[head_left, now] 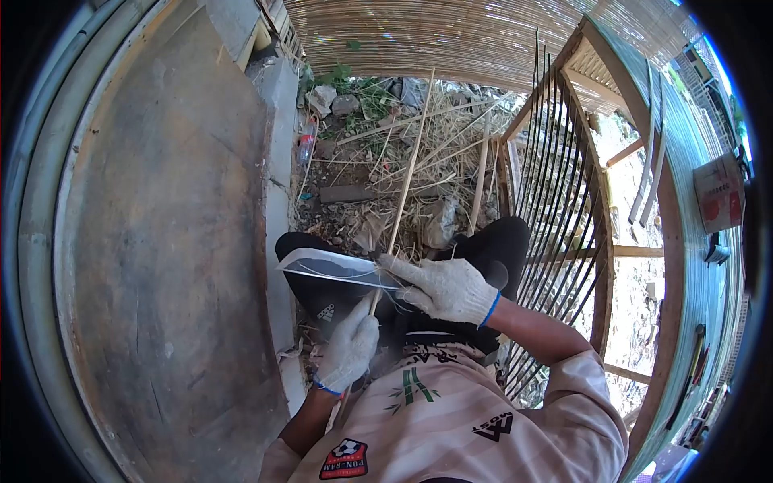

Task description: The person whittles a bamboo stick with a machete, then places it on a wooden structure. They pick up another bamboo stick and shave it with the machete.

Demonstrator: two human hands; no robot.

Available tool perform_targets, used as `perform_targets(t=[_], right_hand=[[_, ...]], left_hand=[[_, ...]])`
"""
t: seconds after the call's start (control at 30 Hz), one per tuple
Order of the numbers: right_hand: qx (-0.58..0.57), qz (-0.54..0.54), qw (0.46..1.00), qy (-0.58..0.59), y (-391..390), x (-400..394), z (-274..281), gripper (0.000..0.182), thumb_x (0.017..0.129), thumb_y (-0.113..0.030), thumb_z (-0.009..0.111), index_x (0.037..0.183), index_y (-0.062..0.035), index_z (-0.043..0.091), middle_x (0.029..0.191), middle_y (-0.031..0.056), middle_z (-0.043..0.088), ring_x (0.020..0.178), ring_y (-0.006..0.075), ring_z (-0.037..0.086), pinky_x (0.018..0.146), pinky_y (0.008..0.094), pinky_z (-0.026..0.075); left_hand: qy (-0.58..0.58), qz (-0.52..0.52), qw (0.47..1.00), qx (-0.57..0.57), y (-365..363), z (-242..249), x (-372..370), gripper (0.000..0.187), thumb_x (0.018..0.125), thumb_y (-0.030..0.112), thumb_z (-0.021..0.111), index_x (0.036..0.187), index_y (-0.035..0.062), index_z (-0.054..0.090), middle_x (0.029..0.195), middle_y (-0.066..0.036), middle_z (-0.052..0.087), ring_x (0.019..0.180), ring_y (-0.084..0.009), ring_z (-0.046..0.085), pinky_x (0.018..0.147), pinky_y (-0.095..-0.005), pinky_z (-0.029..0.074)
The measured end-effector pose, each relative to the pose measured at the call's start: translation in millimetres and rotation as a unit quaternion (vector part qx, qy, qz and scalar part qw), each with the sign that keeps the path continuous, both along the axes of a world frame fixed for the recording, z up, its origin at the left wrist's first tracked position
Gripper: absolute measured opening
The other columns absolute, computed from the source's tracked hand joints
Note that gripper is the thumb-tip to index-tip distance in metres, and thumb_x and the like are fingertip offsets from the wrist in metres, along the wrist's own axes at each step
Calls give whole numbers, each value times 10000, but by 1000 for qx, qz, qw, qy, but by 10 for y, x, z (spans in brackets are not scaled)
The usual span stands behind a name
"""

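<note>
Both my hands wear white knit gloves with blue cuffs. My left hand (350, 346) is closed around the near end of a long thin bamboo strip (411, 165). The strip slants away from me, past my knees, over the littered ground. My right hand (451, 290) grips a broad-bladed knife (334, 267); its handle is hidden in the glove. The blade points left and crosses the strip just beyond my left hand. Fine curled shavings hang near the blade and my right fingertips.
A large brown board (173, 241) stands on the left. Dry stalks and scraps (427, 145) litter the ground ahead. On the right are a wooden frame with dark rods (555, 161) and a greenish bench (696, 266) bearing a red and white box (719, 193). A woven screen (451, 40) closes the far side.
</note>
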State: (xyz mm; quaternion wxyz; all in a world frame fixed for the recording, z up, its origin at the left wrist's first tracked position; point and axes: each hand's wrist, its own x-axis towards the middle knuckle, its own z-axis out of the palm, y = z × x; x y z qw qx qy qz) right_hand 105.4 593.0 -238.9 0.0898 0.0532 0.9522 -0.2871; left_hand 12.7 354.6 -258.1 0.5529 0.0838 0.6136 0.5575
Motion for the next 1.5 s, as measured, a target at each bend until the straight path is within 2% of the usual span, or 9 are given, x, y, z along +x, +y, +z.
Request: perform_targets(t=[0.27, 0.6, 0.73, 0.83, 0.93, 1.03, 1.27, 1.33, 1.5], right_hand=[[27, 12, 999, 23, 62, -60, -17, 604, 1071, -453, 564, 1633, -299, 408, 892, 182, 680, 700, 376, 715, 581, 490, 565], [92, -208, 973, 40, 954, -173, -339, 580, 1079, -381, 567, 1633, -291, 419, 993, 230, 745, 909, 445, 726, 818, 554, 569], [68, -290, 955, -13, 1245, -176, -177, 582, 1084, -403, 526, 1615, -185, 427, 1064, 264, 745, 996, 486, 712, 878, 577, 559], [-70, -326, 942, 42, 1176, -41, -356, 647, 1109, -442, 483, 1600, -26, 419, 1270, 315, 702, 1231, 492, 653, 1051, 511, 509], [-316, -366, 875, 2, 908, -29, -306, 635, 1093, -438, 582, 1575, -38, 480, 947, 80, 711, 845, 198, 707, 794, 345, 567], [-444, -368, 815, 57, 698, -131, -319, 505, 1074, -377, 640, 1451, -45, 592, 833, -20, 594, 635, 68, 573, 584, 257, 499], [-448, -388, 799, 104, 553, -379, -45, 282, 1042, -308, 702, 1161, -56, 657, 737, -38, 596, 536, 57, 563, 483, 247, 450], [-441, -388, 803, 102, 493, -407, 82, 265, 1036, -298, 713, 1139, -60, 658, 727, -37, 596, 530, 53, 552, 471, 250, 445], [-375, -348, 853, 101, 347, -403, 164, 259, 1037, -276, 709, 1117, -30, 693, 759, 4, 643, 591, 69, 591, 531, 277, 478]], left_hand=[[-35, 19, 999, 2, 1, -38, -82, 583, 1101, 78, 494, 1666, 76, 352, 722, 110, 360, 560, 5, 366, 495, -172, 332], [79, -92, 992, -26, -347, 86, 152, 510, 1102, 102, 457, 1609, 49, 461, 729, 90, 416, 616, 0, 367, 555, -203, 338], [105, -108, 988, -10, -454, 30, 158, 515, 1106, 77, 425, 1616, 4, 414, 710, 94, 356, 573, -12, 342, 509, -191, 314], [-54, -25, 998, 17, -391, 95, 118, 519, 1105, 146, 443, 1607, 14, 444, 697, 78, 409, 557, -19, 355, 512, -208, 336], [-87, -8, 994, 63, -285, 69, 90, 528, 1098, 175, 412, 1589, -16, 448, 669, 64, 406, 522, -42, 369, 473, -222, 341], [-118, -25, 991, 59, -292, 18, 76, 536, 1080, 194, 392, 1554, -43, 473, 645, 46, 401, 513, -55, 402, 455, -231, 353], [-164, -78, 983, 30, -226, -77, -39, 535, 1081, 237, 431, 1531, -47, 487, 857, -57, 665, 670, -116, 612, 621, -267, 515], [16, -38, 994, 104, 9, -23, 4, 560, 1067, 234, 453, 1524, -90, 463, 990, -125, 691, 804, -170, 685, 676, -273, 553], [101, 17, 989, 109, 711, 99, -171, 543, 1108, 245, 528, 1574, -24, 448, 1127, -111, 682, 895, -136, 684, 745, -270, 570]])
